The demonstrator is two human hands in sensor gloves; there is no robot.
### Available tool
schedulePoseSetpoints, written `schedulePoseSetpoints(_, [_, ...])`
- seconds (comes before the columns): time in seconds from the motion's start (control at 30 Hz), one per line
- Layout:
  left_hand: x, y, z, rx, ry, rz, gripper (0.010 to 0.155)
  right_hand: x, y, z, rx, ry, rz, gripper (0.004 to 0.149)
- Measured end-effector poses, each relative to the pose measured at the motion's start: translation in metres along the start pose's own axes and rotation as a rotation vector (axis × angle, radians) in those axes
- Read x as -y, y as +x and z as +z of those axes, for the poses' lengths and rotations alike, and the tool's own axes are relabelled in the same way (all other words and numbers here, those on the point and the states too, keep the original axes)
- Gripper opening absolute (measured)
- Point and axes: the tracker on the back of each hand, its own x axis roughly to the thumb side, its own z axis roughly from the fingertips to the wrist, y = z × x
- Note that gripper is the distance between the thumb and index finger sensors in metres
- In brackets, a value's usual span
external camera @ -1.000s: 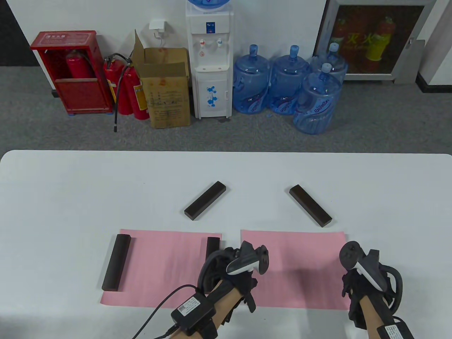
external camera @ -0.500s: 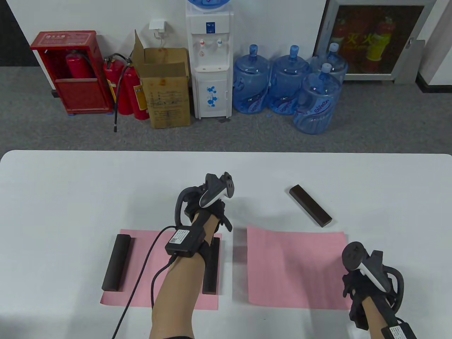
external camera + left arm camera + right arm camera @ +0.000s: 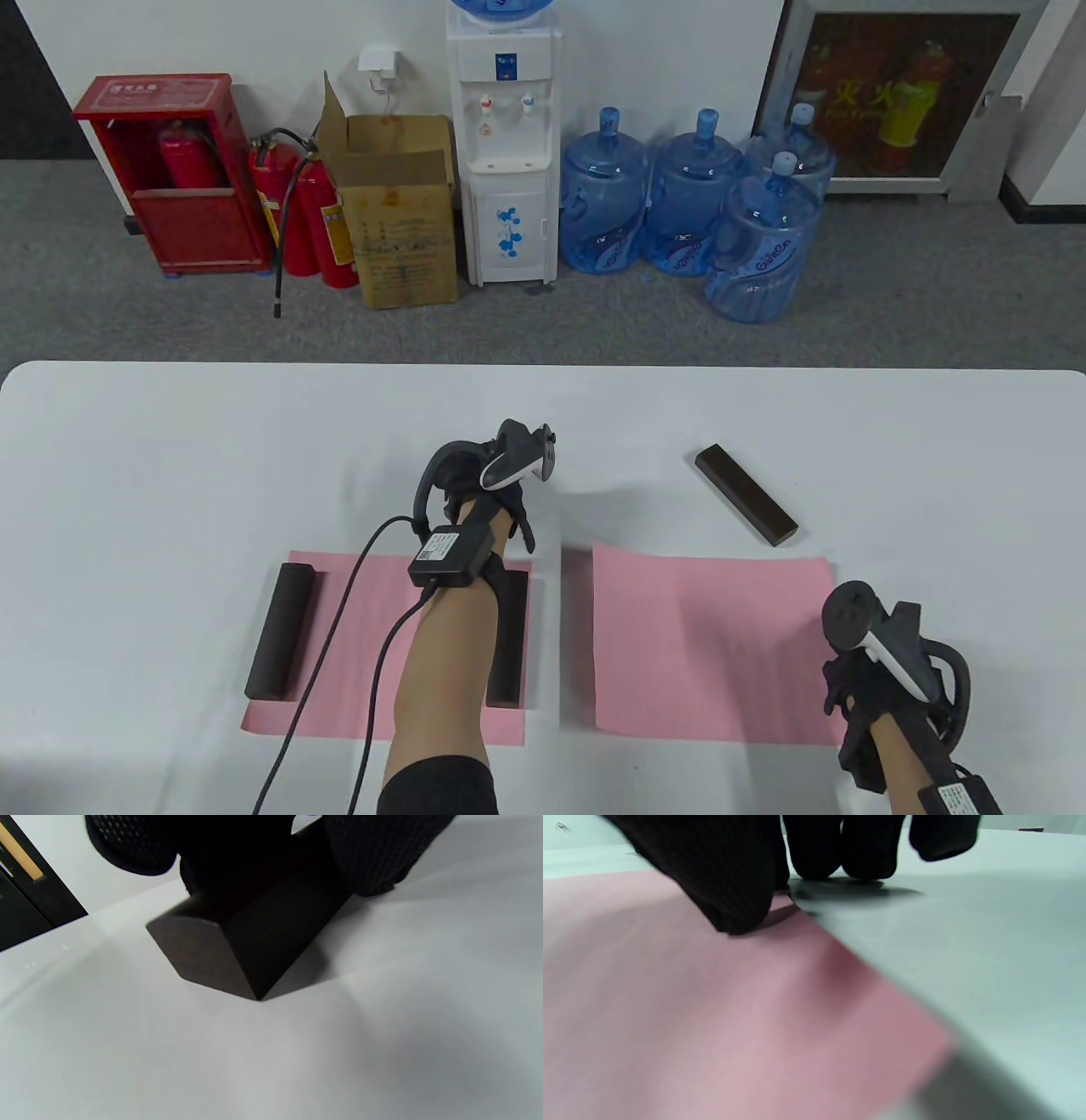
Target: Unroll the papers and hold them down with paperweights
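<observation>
Two pink papers lie flat on the white table (image 3: 170, 441). The left paper (image 3: 382, 645) carries a dark paperweight on its left edge (image 3: 280, 632) and another on its right edge (image 3: 512, 654), partly hidden by my forearm. My left hand (image 3: 485, 497) is beyond that paper and grips a third dark paperweight (image 3: 254, 942), hidden under the hand in the table view. The right paper (image 3: 704, 645) has its left edge slightly raised. My right hand (image 3: 857, 679) presses its fingertips (image 3: 734, 899) on that paper's right edge (image 3: 797, 984). A fourth paperweight (image 3: 747, 494) lies beyond it.
The left hand's cable (image 3: 339, 654) trails across the left paper. Off the table's far edge stand a water dispenser (image 3: 505, 144), water bottles, a cardboard box and fire extinguishers.
My left hand left the right paper's left edge, reached forward and took hold of the middle paperweight. The right paper's left edge sprang back a little. The right hand stayed put.
</observation>
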Motion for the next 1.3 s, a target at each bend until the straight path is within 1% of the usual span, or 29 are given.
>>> schedulePoseSetpoints(0.13, [0.005, -0.005, 0.006, -0.019, 0.056, 0.043, 0.082, 0.000, 0.000, 0.000, 0.002, -0.001, 0.000, 0.059])
schedulePoseSetpoints(0.23, [-0.002, -0.018, 0.019, -0.014, 0.102, 0.104, 0.077, 0.000, 0.000, 0.000, 0.003, -0.002, 0.002, 0.059])
schedulePoseSetpoints(0.3, [-0.018, -0.031, 0.039, 0.017, 0.138, 0.169, 0.071, 0.000, 0.000, 0.000, 0.005, -0.003, 0.005, 0.059])
schedulePoseSetpoints(0.37, [-0.032, -0.039, 0.059, 0.061, 0.179, 0.230, 0.064, 0.000, 0.000, 0.000, 0.004, -0.002, 0.006, 0.059])
schedulePoseSetpoints(0.4, [-0.037, -0.040, 0.067, 0.082, 0.192, 0.252, 0.060, 0.000, 0.000, 0.000, 0.004, -0.001, 0.005, 0.059])
schedulePoseSetpoints(0.43, [-0.045, -0.042, 0.081, 0.113, 0.213, 0.278, 0.057, 0.000, 0.000, 0.000, 0.005, -0.001, 0.004, 0.059])
schedulePoseSetpoints(0.47, [-0.049, -0.041, 0.091, 0.133, 0.226, 0.286, 0.056, 0.000, 0.000, 0.000, 0.005, -0.001, 0.005, 0.059])
schedulePoseSetpoints(0.57, [-0.059, -0.033, 0.126, 0.226, 0.327, 0.348, 0.058, 0.000, 0.000, 0.000, 0.004, -0.001, 0.006, 0.059])
schedulePoseSetpoints(0.63, [-0.059, -0.020, 0.147, 0.289, 0.344, 0.423, 0.059, 0.001, -0.001, 0.000, 0.001, 0.016, -0.008, 0.060])
schedulePoseSetpoints(0.7, [-0.056, -0.001, 0.165, 0.335, 0.328, 0.455, 0.060, 0.001, -0.002, -0.001, 0.004, 0.012, -0.016, 0.060])
schedulePoseSetpoints(0.8, [-0.049, 0.037, 0.191, 0.384, 0.281, 0.390, 0.061, 0.000, -0.001, -0.001, 0.011, 0.007, -0.010, 0.060])
schedulePoseSetpoints(0.87, [-0.043, 0.059, 0.200, 0.380, 0.249, 0.346, 0.062, 0.000, 0.000, -0.001, 0.012, 0.005, -0.002, 0.060])
schedulePoseSetpoints(0.93, [-0.036, 0.078, 0.204, 0.364, 0.190, 0.293, 0.062, 0.000, 0.000, -0.001, 0.013, 0.004, -0.001, 0.060])
schedulePoseSetpoints(1.03, [-0.024, 0.099, 0.204, 0.327, 0.145, 0.186, 0.061, 0.000, -0.001, -0.001, 0.014, 0.005, -0.008, 0.060])
schedulePoseSetpoints(1.1, [-0.016, 0.107, 0.201, 0.303, 0.116, 0.123, 0.061, 0.000, -0.001, -0.001, 0.015, 0.006, -0.010, 0.060])
schedulePoseSetpoints(1.23, [0.000, 0.115, 0.193, 0.259, 0.088, 0.054, 0.061, 0.000, -0.001, -0.001, 0.019, 0.007, -0.010, 0.060])
schedulePoseSetpoints(1.3, [0.006, 0.118, 0.190, 0.237, 0.057, 0.010, 0.061, 0.000, -0.001, -0.001, 0.019, 0.006, -0.011, 0.060])
